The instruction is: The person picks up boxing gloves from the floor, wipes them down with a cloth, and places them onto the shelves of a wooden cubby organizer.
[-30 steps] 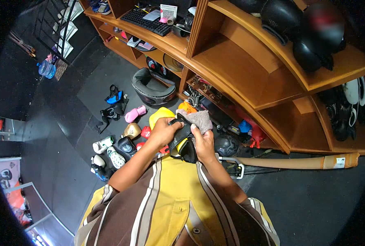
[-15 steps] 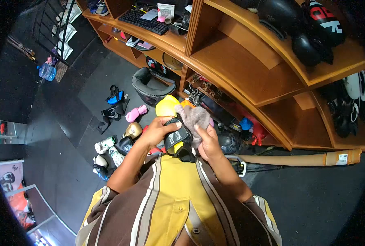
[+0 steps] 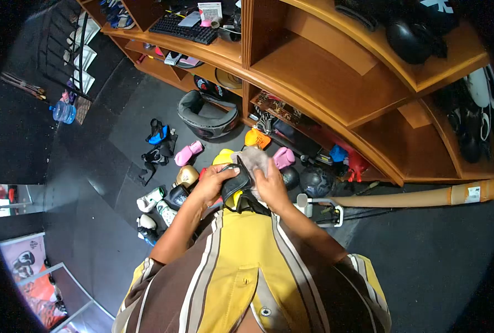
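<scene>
A yellow boxing glove with a black cuff is held close to my chest, its yellow part pointing away from me. My left hand grips the black cuff, thumb on top. In my right hand a grey fuzzy cloth is bunched and pressed against the glove's right side. The right fingertips are partly hidden by the cloth. Black straps hang below the cuff near my shirt.
Several boxing gloves lie on the dark floor, among them a pink glove and a gold glove. A large dark padded helmet-like item stands by the wooden shelves. A long cardboard tube lies at right.
My right hand and the cloth have shifted slightly left over the glove, and the glove has tilted. The view has moved a little, so more floor gloves show.
</scene>
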